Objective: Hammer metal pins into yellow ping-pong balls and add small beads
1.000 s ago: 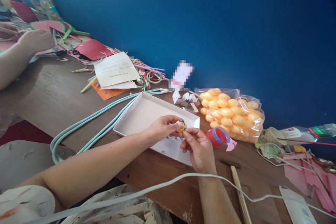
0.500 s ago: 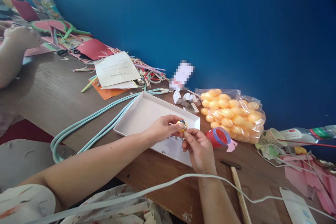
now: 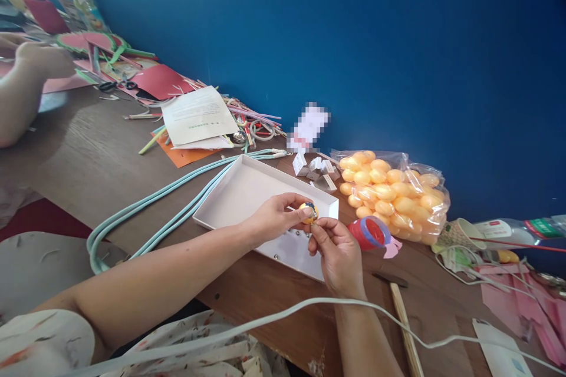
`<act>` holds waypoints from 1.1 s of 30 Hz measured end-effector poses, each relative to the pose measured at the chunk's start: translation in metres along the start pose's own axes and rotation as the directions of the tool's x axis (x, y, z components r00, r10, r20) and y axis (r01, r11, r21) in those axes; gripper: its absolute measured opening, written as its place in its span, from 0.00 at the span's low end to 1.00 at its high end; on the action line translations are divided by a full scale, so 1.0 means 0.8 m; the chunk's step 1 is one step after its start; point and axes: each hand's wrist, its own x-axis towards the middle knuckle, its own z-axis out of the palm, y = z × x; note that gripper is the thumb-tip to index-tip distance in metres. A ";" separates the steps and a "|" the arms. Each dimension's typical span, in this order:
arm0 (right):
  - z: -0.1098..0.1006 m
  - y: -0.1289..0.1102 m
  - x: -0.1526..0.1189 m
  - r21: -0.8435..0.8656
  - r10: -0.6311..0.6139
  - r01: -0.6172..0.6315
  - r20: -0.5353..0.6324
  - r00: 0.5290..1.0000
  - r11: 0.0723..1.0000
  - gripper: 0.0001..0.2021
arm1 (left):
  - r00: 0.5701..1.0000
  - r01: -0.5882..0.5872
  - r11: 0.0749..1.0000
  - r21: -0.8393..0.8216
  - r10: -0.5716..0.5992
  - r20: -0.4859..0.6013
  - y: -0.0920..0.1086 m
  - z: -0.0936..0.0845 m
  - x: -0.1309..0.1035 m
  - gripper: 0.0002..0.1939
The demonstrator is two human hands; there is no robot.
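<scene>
My left hand (image 3: pixel 279 215) is closed around a small round yellow object (image 3: pixel 309 212) with a dark and silvery patch on top. My right hand (image 3: pixel 339 253) touches the lower right side of this object, thumb and index finger pinched together. Whatever sits between those fingertips is too small to make out. Both hands are above a shallow white tray (image 3: pixel 239 185). A few small shiny metal pieces (image 3: pixel 276 257) lie in the tray, partly hidden by my hands. Beside my right hand lies a red cup-like container (image 3: pixel 361 234) with a blue rim, tipped on its side.
A clear bag of yellow balls (image 3: pixel 398 194) rests against the blue wall. A hammer (image 3: pixel 404 324) lies right of my right forearm. A white cable (image 3: pixel 305 305) crosses in front of me. Light-blue cords (image 3: pixel 150 203) loop left of the tray. Another person's hand (image 3: pixel 44 62) is at far left.
The view has shifted very slightly. My hands keep almost the same pose, and the yellow object seems turned a little within my left fingers.
</scene>
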 end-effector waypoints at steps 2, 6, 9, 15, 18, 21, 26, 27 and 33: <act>0.001 -0.001 -0.001 -0.009 -0.011 0.011 -0.005 1.000 1.000 0.07 | 1.000 -0.005 1.000 -0.003 0.005 0.004 0.000 0.000 0.000 0.23; 0.003 -0.002 -0.001 -0.004 -0.005 0.004 -0.022 1.000 1.000 0.08 | 0.999 -0.037 0.999 0.000 0.037 0.019 -0.002 -0.001 0.001 0.24; 0.003 -0.001 0.000 -0.004 -0.002 0.002 -0.035 0.999 1.000 0.09 | 0.998 -0.056 0.998 0.021 0.055 0.017 -0.003 -0.001 0.001 0.24; 0.003 0.001 0.000 0.019 0.010 -0.009 -0.039 0.999 1.000 0.08 | 0.998 -0.068 0.997 0.040 0.067 0.020 -0.004 -0.002 0.001 0.23; 0.004 0.000 -0.001 0.038 0.004 -0.002 -0.037 0.999 0.999 0.08 | 0.998 -0.067 0.997 0.041 0.066 0.019 -0.004 -0.002 0.001 0.23; 0.004 0.000 -0.001 0.050 0.007 -0.005 -0.027 1.000 0.999 0.08 | 0.998 -0.068 0.996 0.053 0.067 0.016 -0.005 -0.002 0.001 0.23; 0.003 -0.001 -0.002 0.062 0.012 -0.012 -0.005 1.000 0.998 0.07 | 0.997 -0.076 0.994 0.078 0.074 0.027 -0.007 -0.003 0.001 0.22; 0.002 -0.001 -0.002 0.068 0.013 -0.013 0.000 1.000 0.998 0.06 | 0.997 -0.072 0.994 0.085 0.070 0.028 -0.007 -0.004 0.001 0.22; 0.002 -0.001 0.000 0.090 0.001 -0.003 0.027 1.000 0.996 0.05 | 0.997 -0.078 0.992 0.100 0.075 0.032 -0.007 -0.004 0.002 0.22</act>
